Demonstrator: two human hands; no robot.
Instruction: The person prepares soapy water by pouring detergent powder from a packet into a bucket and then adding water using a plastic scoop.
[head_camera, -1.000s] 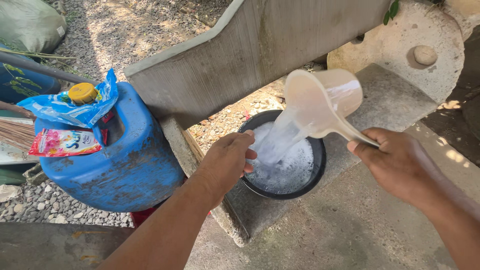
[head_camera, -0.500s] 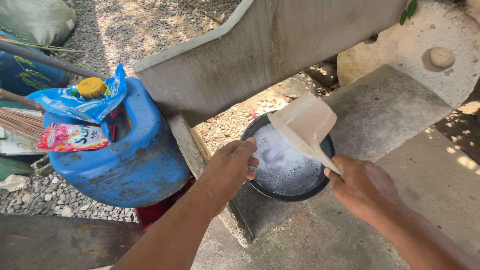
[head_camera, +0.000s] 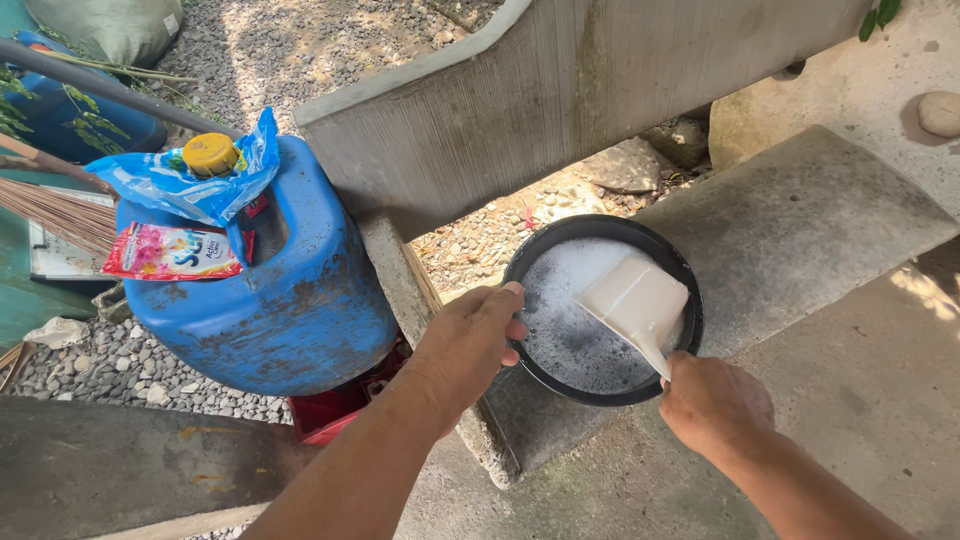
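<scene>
While the right hand (head_camera: 712, 402) clamps the handle of the dipper (head_camera: 636, 299), tipped mouth-down into the foamy black basin (head_camera: 603, 308) at frame centre, the left hand (head_camera: 470, 338) rests curled on the basin's rim. Suds could slop over that rim, or the basin slide off the concrete step (head_camera: 800, 215), if the scoop drags hard. Left of the basin stand a blue jug (head_camera: 290, 300) and detergent packets (head_camera: 170, 252).
</scene>
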